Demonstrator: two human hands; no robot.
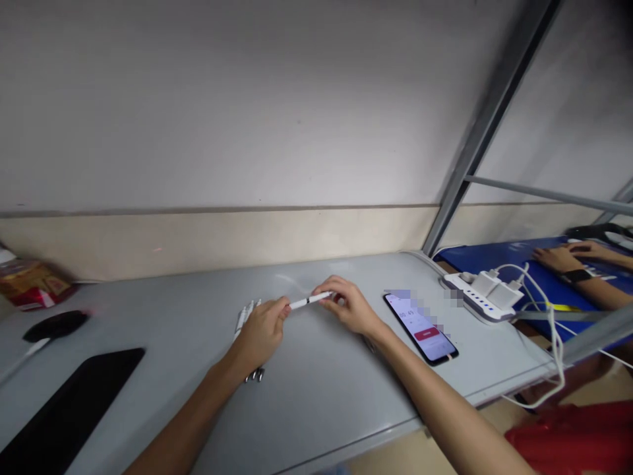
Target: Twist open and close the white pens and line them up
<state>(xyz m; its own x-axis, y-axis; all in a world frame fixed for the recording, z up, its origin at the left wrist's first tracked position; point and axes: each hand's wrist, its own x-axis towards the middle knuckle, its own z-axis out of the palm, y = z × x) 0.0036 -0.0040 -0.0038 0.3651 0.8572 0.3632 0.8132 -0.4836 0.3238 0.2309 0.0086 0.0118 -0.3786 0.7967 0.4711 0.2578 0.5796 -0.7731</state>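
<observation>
A slim white pen (309,300) with a dark band near its middle is stretched between my two hands, above the grey desk (316,389). My left hand (264,330) pinches its left end. At the other end, the fingers of my right hand (349,307) close round the tip, partly hiding it. Under and behind my left hand lie several similar white pens (242,318) side by side, their silvery ends (254,376) showing below the hand; their middles are covered.
Right of my right hand lies a phone (420,328) with a lit screen. Beyond it stands a power strip (477,297) with plugs and white cables. A black flat object (74,409) and a dark mouse-like object (57,325) sit left. Another person's hands (558,257) rest over a blue table (504,264).
</observation>
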